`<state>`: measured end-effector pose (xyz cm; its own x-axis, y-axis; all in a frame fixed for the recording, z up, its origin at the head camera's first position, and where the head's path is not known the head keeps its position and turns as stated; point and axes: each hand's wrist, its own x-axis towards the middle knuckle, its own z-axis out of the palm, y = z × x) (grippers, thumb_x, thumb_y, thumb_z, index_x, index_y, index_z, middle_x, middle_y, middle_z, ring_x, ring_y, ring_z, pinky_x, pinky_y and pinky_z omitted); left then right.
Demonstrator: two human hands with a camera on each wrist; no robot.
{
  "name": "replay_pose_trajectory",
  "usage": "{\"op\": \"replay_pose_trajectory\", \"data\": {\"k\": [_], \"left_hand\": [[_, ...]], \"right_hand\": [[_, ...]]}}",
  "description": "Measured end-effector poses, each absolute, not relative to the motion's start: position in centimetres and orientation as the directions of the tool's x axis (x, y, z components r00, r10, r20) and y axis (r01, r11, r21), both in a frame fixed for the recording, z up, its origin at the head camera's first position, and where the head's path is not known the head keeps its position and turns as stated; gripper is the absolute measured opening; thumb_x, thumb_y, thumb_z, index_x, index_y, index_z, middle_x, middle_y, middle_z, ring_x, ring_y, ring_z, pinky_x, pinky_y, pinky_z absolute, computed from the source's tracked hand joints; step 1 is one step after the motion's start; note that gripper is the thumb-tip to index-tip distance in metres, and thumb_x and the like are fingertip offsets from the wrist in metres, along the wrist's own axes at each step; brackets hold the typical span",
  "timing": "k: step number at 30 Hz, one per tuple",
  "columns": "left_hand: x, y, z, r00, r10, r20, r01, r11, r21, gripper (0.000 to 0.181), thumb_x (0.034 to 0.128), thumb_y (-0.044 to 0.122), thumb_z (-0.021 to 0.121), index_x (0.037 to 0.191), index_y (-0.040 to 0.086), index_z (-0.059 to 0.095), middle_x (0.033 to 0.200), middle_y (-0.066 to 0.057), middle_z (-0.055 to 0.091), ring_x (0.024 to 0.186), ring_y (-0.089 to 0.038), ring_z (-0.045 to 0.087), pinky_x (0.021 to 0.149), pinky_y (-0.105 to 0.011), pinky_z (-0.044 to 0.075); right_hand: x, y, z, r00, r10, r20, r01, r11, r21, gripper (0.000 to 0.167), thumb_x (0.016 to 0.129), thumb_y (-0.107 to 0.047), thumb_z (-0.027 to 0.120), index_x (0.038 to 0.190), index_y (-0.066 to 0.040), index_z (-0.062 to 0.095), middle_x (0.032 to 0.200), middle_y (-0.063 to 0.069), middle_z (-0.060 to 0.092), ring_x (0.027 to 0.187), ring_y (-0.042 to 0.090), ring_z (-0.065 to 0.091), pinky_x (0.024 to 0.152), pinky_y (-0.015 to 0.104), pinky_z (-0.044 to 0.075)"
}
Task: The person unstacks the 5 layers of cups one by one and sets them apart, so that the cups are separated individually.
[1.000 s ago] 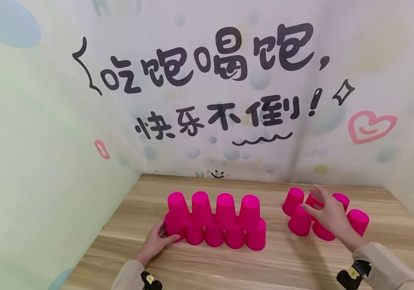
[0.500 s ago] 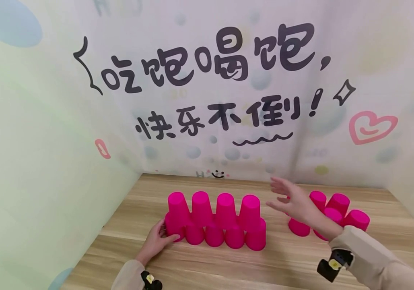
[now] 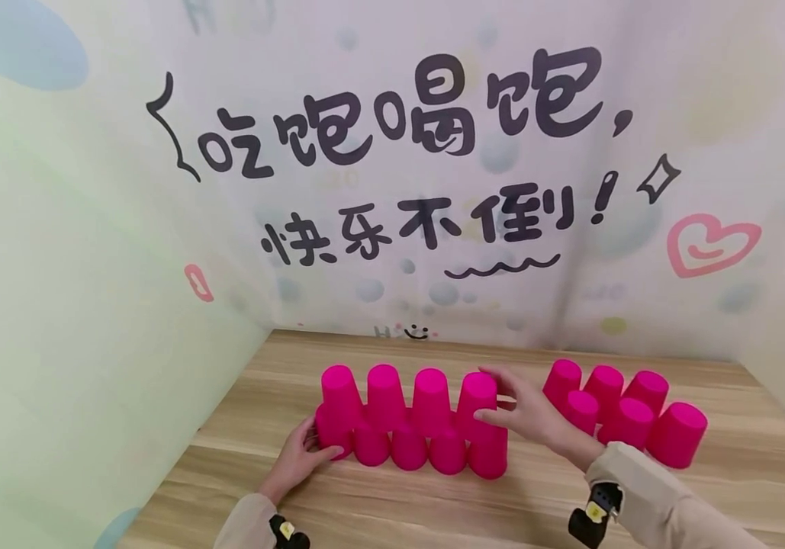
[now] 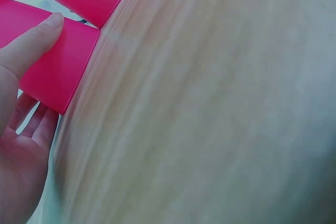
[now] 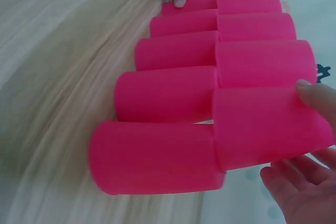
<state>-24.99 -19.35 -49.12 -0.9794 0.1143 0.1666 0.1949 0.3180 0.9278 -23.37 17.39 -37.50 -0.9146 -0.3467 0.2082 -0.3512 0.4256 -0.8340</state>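
Note:
Several pink cups stand upside down in two tiers, a shorter upper row (image 3: 431, 400) bridging the lower row (image 3: 409, 450). At the left end, my left hand (image 3: 296, 457) holds the outermost lower cup (image 3: 339, 435), its thumb across the near side. In the left wrist view that cup (image 4: 65, 69) sits between thumb and fingers, the fingers partly hidden. My right hand (image 3: 529, 415) grips the rightmost upper cup (image 3: 478, 393) by its sides. In the right wrist view, the thumb lies on that cup (image 5: 268, 129) and the fingers go round beneath it.
To the right, a separate group of several upside-down pink cups (image 3: 628, 419) stands on the wooden table (image 3: 392, 511). A printed curtain (image 3: 399, 297) closes off the back edge, and a pale side wall (image 3: 90, 305) rises at the left.
My right hand has moved left from above the right-hand cup group to the rightmost upper cup and taken hold of it. The left hand has stayed on its cup.

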Motion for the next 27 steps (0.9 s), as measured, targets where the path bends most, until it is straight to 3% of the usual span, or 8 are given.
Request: {"op": "replay_pose_trajectory", "data": {"k": [7, 15, 27], "left_hand": [[-25.2, -19.5, -49.5, -0.981, 0.107, 0.16, 0.186, 0.31, 0.932, 0.065, 0.0698, 0.005, 0.074, 0.127, 0.001, 0.043, 0.108, -0.012, 0.055, 0.099, -0.021, 0.053, 0.086, -0.026, 0.044], [-25.1, -19.5, -49.5, -0.972, 0.108, 0.207, 0.231, 0.319, 0.919, 0.064, 0.07, 0.006, 0.074, 0.125, -0.003, 0.043, 0.106, -0.012, 0.056, 0.097, -0.023, 0.053, 0.085, -0.032, 0.046], [-25.2, -19.4, -49.5, -0.983, 0.101, 0.151, 0.175, 0.307, 0.935, 0.064, 0.07, 0.008, 0.075, 0.126, 0.001, 0.044, 0.109, -0.012, 0.055, 0.102, -0.026, 0.052, 0.088, -0.032, 0.044]], "right_hand": [[-23.2, 17.5, -39.3, -0.925, -0.333, 0.183, -0.306, 0.368, -0.878, 0.062, 0.074, -0.019, 0.072, 0.124, 0.0, 0.041, 0.114, 0.017, 0.052, 0.104, 0.035, 0.05, 0.082, 0.04, 0.047], [-22.6, 18.1, -38.8, -0.923, -0.328, 0.202, -0.32, 0.36, -0.876, 0.061, 0.075, -0.019, 0.071, 0.124, 0.002, 0.04, 0.114, 0.019, 0.052, 0.103, 0.036, 0.051, 0.078, 0.035, 0.05], [-22.4, 21.1, -37.1, -0.926, -0.257, 0.276, -0.363, 0.413, -0.835, 0.058, 0.075, -0.015, 0.071, 0.123, 0.001, 0.042, 0.108, 0.017, 0.055, 0.096, 0.034, 0.055, 0.073, 0.027, 0.051]]}}
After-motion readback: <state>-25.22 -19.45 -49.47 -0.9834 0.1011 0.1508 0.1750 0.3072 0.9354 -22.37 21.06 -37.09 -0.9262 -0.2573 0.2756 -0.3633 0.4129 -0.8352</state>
